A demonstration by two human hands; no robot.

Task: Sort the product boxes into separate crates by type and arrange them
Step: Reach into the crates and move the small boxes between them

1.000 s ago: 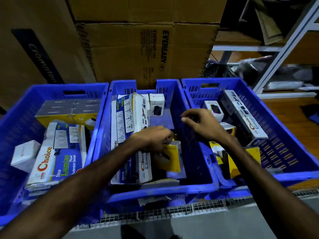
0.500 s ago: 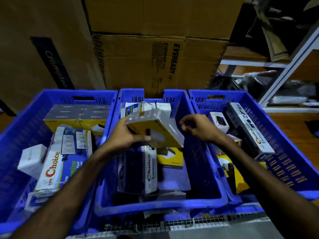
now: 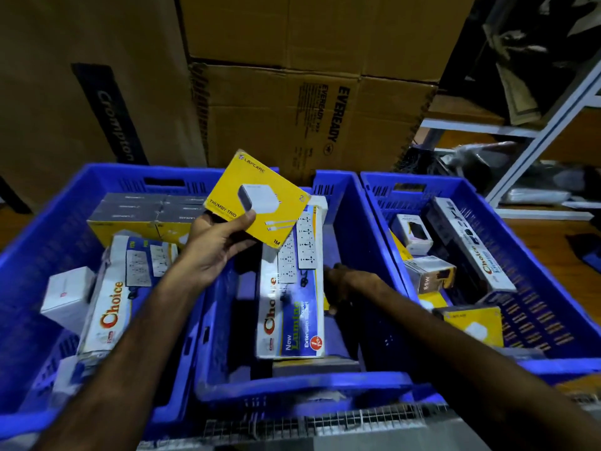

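Three blue crates stand side by side: left crate, middle crate, right crate. My left hand holds a yellow Lapcare charger box up above the gap between the left and middle crates, thumb on its face. My right hand reaches down into the middle crate beside a white-and-blue Choice extension box; its fingers are lost in shadow. The left crate holds stacked yellow-and-grey boxes, another Choice box and a small white box.
The right crate holds a long Choice box, small white and grey charger boxes and a yellow box. Big cardboard cartons rise just behind the crates. A metal rack stands at the right; wire mesh runs along the front.
My left hand has lifted the yellow box out of the middle crate and turned its face up, drifting left. My right hand has dropped lower into the middle crate.
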